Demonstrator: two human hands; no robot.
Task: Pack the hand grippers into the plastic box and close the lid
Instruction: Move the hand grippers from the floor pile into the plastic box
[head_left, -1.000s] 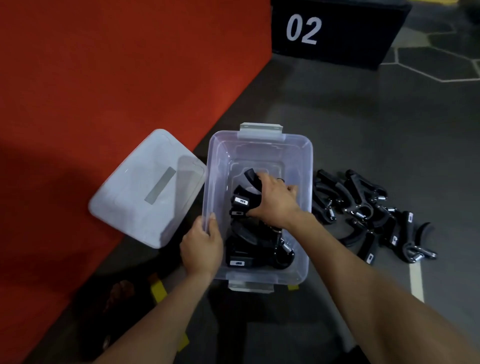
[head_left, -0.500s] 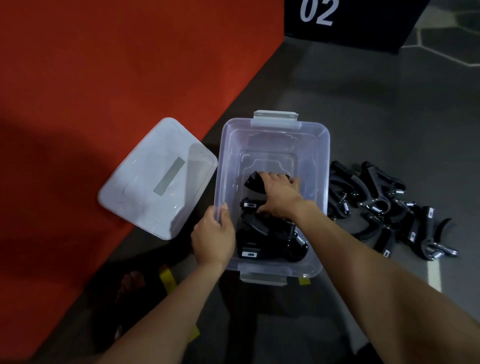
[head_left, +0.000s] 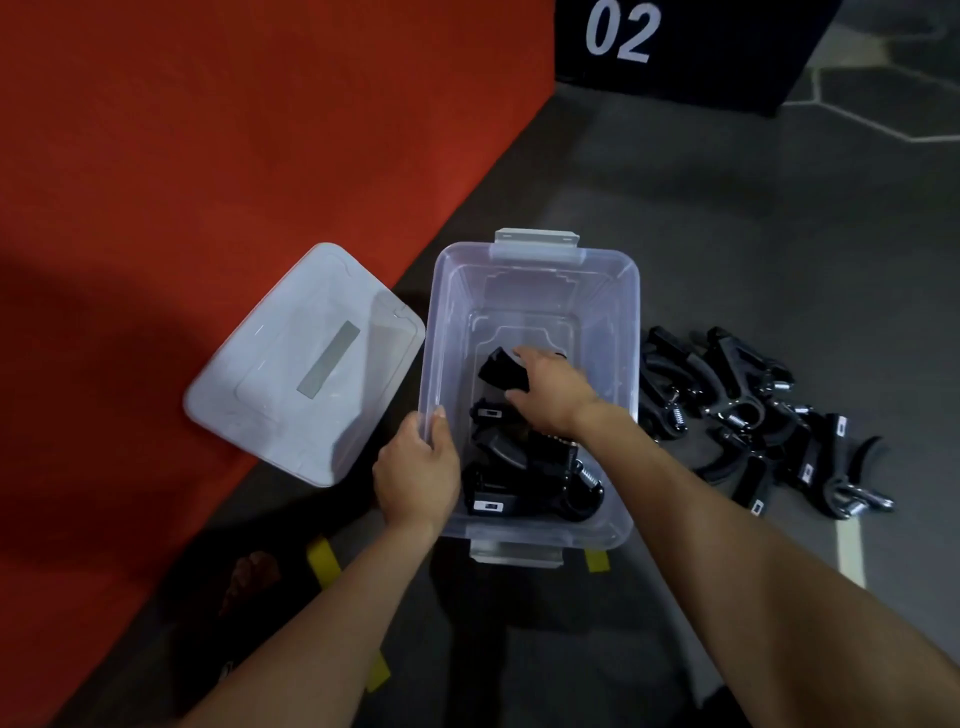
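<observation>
A clear plastic box (head_left: 535, 257) stands open on the dark floor. Several black hand grippers (head_left: 524, 467) lie in its near half. My left hand (head_left: 415, 467) grips the box's left rim. My right hand (head_left: 553, 395) reaches inside the box and holds one black hand gripper (head_left: 501, 371) between thumb and fingers, low over the box's middle. Its handle sticks out to the left of my fingers. The translucent lid (head_left: 306, 364) lies flat to the left of the box, partly on the red mat. More hand grippers (head_left: 753, 421) lie in a heap to the right of the box.
A red mat (head_left: 208, 156) covers the left side. A black block marked 02 (head_left: 675, 47) stands at the back. Yellow tape marks (head_left: 322, 561) and a white line (head_left: 852, 551) are on the floor near me. A foot (head_left: 249, 577) shows at the lower left.
My right hand has carried the hand gripper a little farther into the box, toward its middle. My left hand has stayed on the left rim.
</observation>
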